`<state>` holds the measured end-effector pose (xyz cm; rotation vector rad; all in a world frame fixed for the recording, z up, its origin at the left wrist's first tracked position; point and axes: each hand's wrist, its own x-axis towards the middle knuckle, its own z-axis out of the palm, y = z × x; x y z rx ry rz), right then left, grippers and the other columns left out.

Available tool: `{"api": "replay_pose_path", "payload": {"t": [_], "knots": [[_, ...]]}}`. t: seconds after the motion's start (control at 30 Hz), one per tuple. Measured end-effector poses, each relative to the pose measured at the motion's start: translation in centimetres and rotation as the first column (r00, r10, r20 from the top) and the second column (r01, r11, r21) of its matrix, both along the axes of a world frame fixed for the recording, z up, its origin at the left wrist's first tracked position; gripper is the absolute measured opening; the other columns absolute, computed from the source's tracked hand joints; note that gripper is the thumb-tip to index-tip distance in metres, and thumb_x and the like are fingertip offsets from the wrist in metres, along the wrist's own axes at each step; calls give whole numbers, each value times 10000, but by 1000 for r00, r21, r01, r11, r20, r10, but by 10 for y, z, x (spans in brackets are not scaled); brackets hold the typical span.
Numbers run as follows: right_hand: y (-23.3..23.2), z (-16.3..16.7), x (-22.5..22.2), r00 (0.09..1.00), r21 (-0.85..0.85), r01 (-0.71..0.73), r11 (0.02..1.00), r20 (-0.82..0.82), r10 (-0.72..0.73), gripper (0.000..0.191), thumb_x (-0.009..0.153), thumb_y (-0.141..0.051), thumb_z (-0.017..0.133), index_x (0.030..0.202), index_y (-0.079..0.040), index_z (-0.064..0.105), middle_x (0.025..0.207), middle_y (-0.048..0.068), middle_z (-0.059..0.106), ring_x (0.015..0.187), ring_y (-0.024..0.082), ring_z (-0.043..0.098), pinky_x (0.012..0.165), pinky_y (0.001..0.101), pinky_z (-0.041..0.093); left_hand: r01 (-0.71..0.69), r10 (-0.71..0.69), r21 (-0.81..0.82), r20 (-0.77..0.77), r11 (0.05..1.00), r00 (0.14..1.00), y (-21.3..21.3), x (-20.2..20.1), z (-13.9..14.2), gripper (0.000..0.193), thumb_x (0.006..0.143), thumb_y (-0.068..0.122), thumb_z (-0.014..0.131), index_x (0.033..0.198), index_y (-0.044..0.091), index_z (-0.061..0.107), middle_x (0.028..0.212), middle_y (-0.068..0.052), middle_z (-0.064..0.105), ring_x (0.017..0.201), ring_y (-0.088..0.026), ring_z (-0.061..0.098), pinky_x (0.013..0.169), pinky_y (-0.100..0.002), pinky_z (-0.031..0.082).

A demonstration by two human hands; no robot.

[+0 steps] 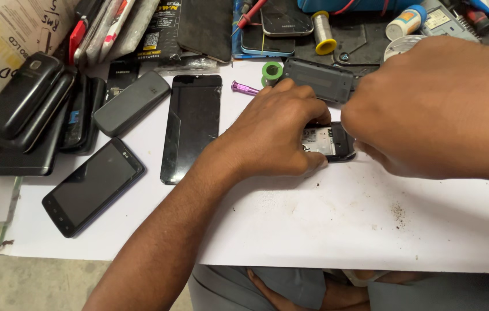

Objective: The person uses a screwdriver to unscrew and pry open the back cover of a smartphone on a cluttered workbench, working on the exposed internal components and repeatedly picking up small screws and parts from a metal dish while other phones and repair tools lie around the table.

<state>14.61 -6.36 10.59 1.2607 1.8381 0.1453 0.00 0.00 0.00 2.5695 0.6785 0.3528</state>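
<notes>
My left hand (276, 135) rests on the white table sheet (325, 219) and grips the left end of a small black phone (331, 141) that lies with its back open, showing a white label inside. Close to the camera, my right hand (440, 109) covers the phone's right end; its fingertips are hidden, so what they touch is unclear. A grey back cover (318, 79) lies just behind the phone.
A black screen panel (191, 126) and a black smartphone (93, 185) lie to the left, beside a pile of old phones (37, 109). Behind are a green tape roll (271, 71), a purple-handled tool (244, 88), a solder spool (324, 31) and more phones.
</notes>
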Motion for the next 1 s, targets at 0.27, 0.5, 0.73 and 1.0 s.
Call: {"api": "replay_pose_path", "payload": {"t": [0.27, 0.5, 0.73, 1.0], "knots": [[-1, -2, -3, 999, -7, -10, 1000, -36, 10, 153, 901, -332, 674, 956, -199, 725, 763, 0, 726, 716, 194, 745, 618, 345, 591, 9, -9, 6, 26, 1000, 1000, -1, -5, -2, 488, 613, 302, 889, 1022, 73, 755, 945, -58, 693, 980, -234, 596, 871, -409, 471], [-2, -1, -4, 1000, -24, -8, 1000, 13, 8, 204, 922, -340, 645, 889, -160, 737, 755, 20, 728, 716, 193, 741, 619, 339, 591, -2, 2, -6, 6, 1000, 1000, -2, -5, -2, 484, 623, 299, 883, 1028, 69, 752, 964, -66, 692, 986, -232, 597, 881, -407, 472], [-3, -4, 2, 998, -6, -7, 1000, -69, 7, 138, 874, -245, 686, 870, -151, 787, 790, 58, 751, 762, 240, 763, 665, 376, 605, 19, -20, 16, 47, 1000, 999, -5, -7, 1, 479, 618, 293, 882, 1012, 52, 754, 970, -80, 688, 988, -258, 595, 881, -415, 473], [-4, 4, -9, 996, -20, 47, 999, -80, -49, 237, 876, -373, 697, 1009, -178, 722, 853, 12, 732, 827, 220, 744, 703, 373, 598, 33, -34, 14, 68, 999, 997, -3, -13, -1, 478, 623, 293, 883, 1018, 56, 756, 980, -77, 687, 986, -265, 595, 876, -418, 470]]}}
